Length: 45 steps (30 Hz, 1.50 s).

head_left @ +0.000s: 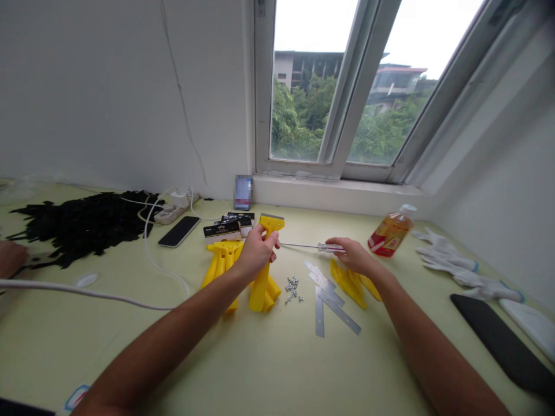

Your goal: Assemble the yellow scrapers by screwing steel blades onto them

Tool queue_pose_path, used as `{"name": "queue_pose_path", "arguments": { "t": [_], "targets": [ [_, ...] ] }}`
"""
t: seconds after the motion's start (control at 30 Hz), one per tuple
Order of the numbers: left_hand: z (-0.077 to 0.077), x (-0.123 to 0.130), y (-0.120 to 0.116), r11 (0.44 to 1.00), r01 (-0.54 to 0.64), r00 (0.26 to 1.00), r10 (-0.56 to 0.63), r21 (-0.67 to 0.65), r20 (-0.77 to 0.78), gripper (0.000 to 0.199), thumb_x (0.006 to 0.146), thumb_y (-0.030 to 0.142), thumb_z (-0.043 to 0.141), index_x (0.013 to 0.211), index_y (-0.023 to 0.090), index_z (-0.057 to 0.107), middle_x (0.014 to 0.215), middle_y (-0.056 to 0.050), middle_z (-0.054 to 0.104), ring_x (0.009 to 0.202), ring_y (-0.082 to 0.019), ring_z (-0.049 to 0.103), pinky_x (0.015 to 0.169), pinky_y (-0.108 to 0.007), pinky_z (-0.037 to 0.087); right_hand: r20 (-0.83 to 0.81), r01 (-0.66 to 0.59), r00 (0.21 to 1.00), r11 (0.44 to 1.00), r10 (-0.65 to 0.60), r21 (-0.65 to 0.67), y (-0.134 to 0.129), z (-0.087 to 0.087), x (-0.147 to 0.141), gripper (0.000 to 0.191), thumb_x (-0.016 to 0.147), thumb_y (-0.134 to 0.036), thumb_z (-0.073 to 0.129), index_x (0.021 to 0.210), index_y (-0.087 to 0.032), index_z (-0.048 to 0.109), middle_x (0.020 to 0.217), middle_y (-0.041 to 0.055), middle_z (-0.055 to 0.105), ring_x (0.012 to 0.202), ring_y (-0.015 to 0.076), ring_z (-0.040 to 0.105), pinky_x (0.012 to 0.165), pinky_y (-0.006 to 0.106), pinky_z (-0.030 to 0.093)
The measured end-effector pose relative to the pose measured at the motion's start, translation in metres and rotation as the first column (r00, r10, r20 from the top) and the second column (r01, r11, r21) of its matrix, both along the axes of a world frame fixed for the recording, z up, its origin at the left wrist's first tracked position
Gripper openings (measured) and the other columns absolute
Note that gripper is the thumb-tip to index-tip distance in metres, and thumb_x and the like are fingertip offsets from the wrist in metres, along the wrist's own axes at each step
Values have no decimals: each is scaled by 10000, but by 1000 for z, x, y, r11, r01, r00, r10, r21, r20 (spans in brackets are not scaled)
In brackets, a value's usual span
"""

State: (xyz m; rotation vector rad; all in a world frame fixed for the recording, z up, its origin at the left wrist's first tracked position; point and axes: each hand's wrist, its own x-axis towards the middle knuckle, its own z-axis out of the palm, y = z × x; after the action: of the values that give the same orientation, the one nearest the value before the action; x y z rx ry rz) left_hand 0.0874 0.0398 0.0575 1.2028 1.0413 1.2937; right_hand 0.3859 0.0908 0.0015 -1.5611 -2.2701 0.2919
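At the far left edge, another person's hand [12, 259] lies on the pale green tabletop [277, 370], near a heap of black shredded scraps [78, 228]. Beyond them sit a white power strip [173, 211] and a black smartphone [178, 231], then a stack of black-and-white packaged cards [228, 230] beside a pile of yellow plastic scrapers [219, 268]. The person's left hand [256, 251] is closed around the handle of one yellow scraper [261, 289], held upright above the pile, its metal-edged head [272, 222] clear of the fingers. It looks light and fairly stiff, and the handle is the natural place to grip it. The hands are apart: the right hand [353, 256] pinches a screwdriver [330, 247] by its handle, the thin shaft reaching toward the scraper head, just short of touching it from what shows. That slim shaft could slip off a small screw, so a firm hold near the handle seems wise. Below lie small metal screws [292, 288], loose steel blades [329, 297] and more yellow scraper parts [349, 283]. Further right are an orange-labelled plastic bottle [390, 234], white work gloves [451, 260] and a black pad [498, 341] — the window sits above it all.
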Motion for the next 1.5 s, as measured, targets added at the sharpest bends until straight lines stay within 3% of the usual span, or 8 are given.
{"name": "queue_pose_path", "arguments": {
  "t": [0.23,0.53,0.63,0.73,0.8,0.87,1.03,1.5],
  "targets": [
    [1,-3,1,1000,-3,1000,3,23,5,183,787,273,649,891,145,570,673,7,558,454,-64,463,389,-185,369,46,148,987,987,-151,68,0,14,25,385,871,-98,468,1219,-140,627,1207,137,672,1102,249,615,984,367,455],
    [1,0,-1,1000,12,1000,-12,22,-4,157,800,251,616,890,134,562,674,3,547,479,-71,463,385,-185,371,216,243,952,964,-216,-105,-1,8,32,449,732,21,507,1115,-121,693,1136,169,700,1007,282,656,897,375,485],
    [1,0,-1,1000,10,1000,-10,13,-10,146,802,240,609,884,132,555,666,7,542,462,-67,453,378,-185,362,234,179,960,980,-154,-92,-12,19,3,387,785,-70,546,1145,-124,680,1245,203,634,1161,331,569,976,450,420],
    [0,1,-2,1000,17,1000,-17,4,-24,137,811,241,601,877,133,548,664,13,541,437,-56,439,378,-186,362,190,-44,979,982,80,-186,-30,29,-43,258,821,-202,594,1040,-257,718,1114,53,708,1047,211,626,918,308,453],
    [-1,1,-2,1000,25,999,-24,9,-31,131,816,242,596,870,135,542,667,17,543,426,-50,434,382,-186,366,106,-277,938,897,330,-344,-42,31,-71,221,802,-219,609,980,-269,732,975,12,737,879,167,662,790,254,479],
    [-3,2,-3,999,29,999,-28,15,-34,127,819,243,594,859,138,536,666,20,541,421,-47,431,381,-185,364,83,-366,895,829,438,-422,-52,30,-90,206,763,-195,620,925,-247,736,893,10,738,789,162,659,704,248,468],
    [-4,3,-3,999,35,999,-35,-5,-29,110,833,231,575,862,136,529,663,20,538,428,-47,437,385,-181,365,185,-310,894,861,408,-403,-59,23,-100,117,731,-214,645,820,-230,720,828,14,725,741,171,638,630,254,425],
    [-4,5,-4,997,59,998,-60,-41,-36,112,832,226,581,866,138,519,660,26,544,410,-47,452,394,-188,369,210,-331,876,859,434,-391,-62,13,-104,89,714,-179,590,768,-214,651,805,20,697,725,158,599,595,233,376]
  ]
}}
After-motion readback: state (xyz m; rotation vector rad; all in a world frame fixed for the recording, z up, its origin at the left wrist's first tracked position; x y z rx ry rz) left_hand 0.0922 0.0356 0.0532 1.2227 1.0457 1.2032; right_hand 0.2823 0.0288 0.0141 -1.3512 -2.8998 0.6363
